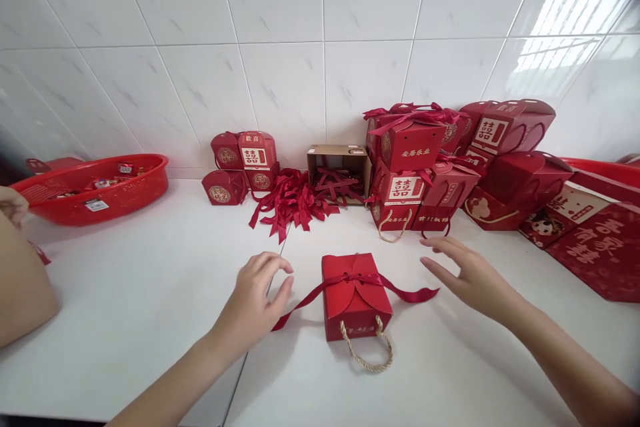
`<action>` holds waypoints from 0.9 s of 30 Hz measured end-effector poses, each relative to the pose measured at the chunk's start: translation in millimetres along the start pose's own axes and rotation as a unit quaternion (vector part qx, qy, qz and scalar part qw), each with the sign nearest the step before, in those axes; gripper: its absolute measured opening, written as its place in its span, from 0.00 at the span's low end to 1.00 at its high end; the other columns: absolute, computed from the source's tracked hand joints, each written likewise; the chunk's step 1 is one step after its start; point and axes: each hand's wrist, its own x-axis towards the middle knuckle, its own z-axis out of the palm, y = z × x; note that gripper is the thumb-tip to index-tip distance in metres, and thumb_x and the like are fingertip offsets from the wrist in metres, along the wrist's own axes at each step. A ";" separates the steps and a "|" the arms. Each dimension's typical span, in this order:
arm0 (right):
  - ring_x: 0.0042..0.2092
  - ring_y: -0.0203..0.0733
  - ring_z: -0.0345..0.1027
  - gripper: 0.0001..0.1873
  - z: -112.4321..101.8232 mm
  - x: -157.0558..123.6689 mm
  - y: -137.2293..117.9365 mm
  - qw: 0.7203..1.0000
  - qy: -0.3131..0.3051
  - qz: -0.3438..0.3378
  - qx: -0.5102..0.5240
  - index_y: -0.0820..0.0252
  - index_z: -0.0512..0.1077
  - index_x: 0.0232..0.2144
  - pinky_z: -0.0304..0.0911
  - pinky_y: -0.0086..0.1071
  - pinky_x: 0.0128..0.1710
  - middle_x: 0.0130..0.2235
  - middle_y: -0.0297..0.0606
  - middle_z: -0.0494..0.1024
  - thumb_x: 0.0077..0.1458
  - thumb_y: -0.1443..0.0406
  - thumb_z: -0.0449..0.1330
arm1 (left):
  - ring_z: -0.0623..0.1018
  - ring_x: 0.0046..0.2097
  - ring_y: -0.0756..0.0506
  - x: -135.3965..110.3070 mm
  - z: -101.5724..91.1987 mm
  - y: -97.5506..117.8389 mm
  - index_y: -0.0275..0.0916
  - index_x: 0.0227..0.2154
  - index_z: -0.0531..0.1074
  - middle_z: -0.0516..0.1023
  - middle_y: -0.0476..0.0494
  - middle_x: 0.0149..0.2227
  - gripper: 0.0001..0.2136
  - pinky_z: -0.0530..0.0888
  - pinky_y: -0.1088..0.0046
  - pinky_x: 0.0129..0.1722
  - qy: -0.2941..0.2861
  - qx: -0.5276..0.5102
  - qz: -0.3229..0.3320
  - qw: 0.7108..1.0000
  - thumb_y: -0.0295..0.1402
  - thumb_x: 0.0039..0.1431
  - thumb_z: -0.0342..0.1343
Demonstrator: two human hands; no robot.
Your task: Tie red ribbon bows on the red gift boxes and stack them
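Note:
A red gift box point(355, 297) with overlapping top flaps stands on the white table in front of me. A dark red ribbon point(361, 278) crosses its top, with a tail spread to each side. From the box's front hangs a beige rope handle point(374, 367). My left hand point(263, 293) hovers left of the box, fingers curved and apart; the ribbon's left tail runs by it, and whether they touch I cannot tell. To the right, my right hand point(463, 273) is open with nothing in it, apart from the ribbon's right end.
Loose ribbons point(295, 200) lie beside an open cardboard box point(340, 177) against the wall. Red boxes are stacked at back left point(245, 167) and back right point(415, 167). A red basket point(125, 193) of packets stands left, near another person's hand point(14, 203).

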 end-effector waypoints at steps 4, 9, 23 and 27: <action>0.40 0.45 0.69 0.16 14.1 9.5 -43.1 0.988 -0.077 -0.037 0.132 0.56 0.68 0.38 0.65 0.33 0.29 0.39 0.42 0.75 0.62 0.53 0.48 | 0.72 0.40 0.43 10.6 14.0 26.4 0.43 0.30 0.68 0.71 0.46 0.35 0.07 0.68 0.68 0.43 -0.073 -0.171 -0.071 0.980 0.40 0.55 0.56; 0.30 0.36 0.61 0.16 46.1 8.7 -68.1 0.952 -0.124 0.014 0.278 0.56 0.59 0.30 0.60 0.30 0.28 0.29 0.31 0.67 0.60 0.51 0.52 | 0.68 0.31 0.49 11.5 27.7 38.5 0.42 0.29 0.61 0.66 0.52 0.30 0.14 0.66 0.74 0.30 -0.207 -0.319 -0.170 0.909 0.45 0.54 0.56; 0.27 0.34 0.52 0.09 7.1 9.8 -42.6 0.957 -0.135 -0.077 0.244 0.56 0.56 0.25 0.53 0.29 0.25 0.27 0.30 0.60 0.53 0.66 0.55 | 0.58 0.24 0.51 29.4 10.7 5.2 0.37 0.26 0.74 0.64 0.52 0.21 0.10 0.54 0.75 0.24 -0.384 -0.175 -0.224 0.878 0.37 0.53 0.53; 0.27 0.34 0.56 0.13 10.1 6.7 -40.5 0.973 -0.017 -0.215 0.087 0.58 0.56 0.20 0.56 0.28 0.25 0.28 0.33 0.63 0.48 0.74 0.56 | 0.58 0.20 0.53 42.3 -7.5 16.4 0.37 0.26 0.80 0.61 0.53 0.16 0.08 0.53 0.75 0.21 -0.515 -0.232 -0.130 0.815 0.33 0.50 0.56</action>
